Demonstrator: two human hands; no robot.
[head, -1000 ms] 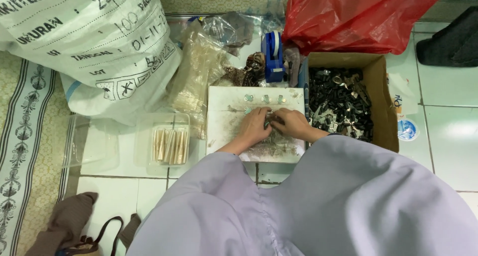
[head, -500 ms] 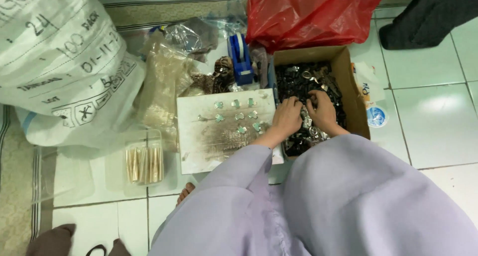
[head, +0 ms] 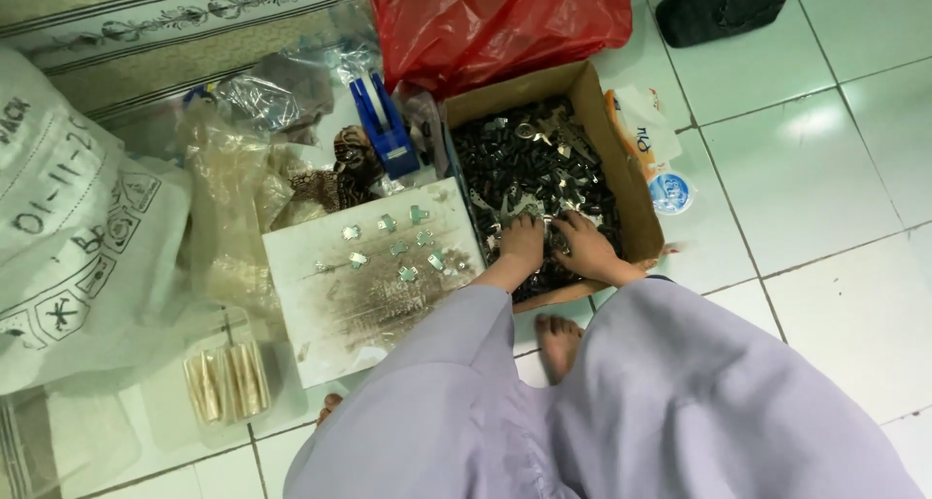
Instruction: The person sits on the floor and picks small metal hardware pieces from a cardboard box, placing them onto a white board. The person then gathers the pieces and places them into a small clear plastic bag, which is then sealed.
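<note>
floor (head: 825, 169) – pale green glossy tiles, light glare | rug (head: 146, 23) – patterned border, top left

Long pale lilac sleeves (head: 437, 363) (plain, loose) and bare feet (head: 558, 342).

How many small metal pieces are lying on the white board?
About 9 small metal pieces lie on the white board: three along the top near the far edge, the others clustered below toward the left hand. Some may blend into the dark smudges.
</note>
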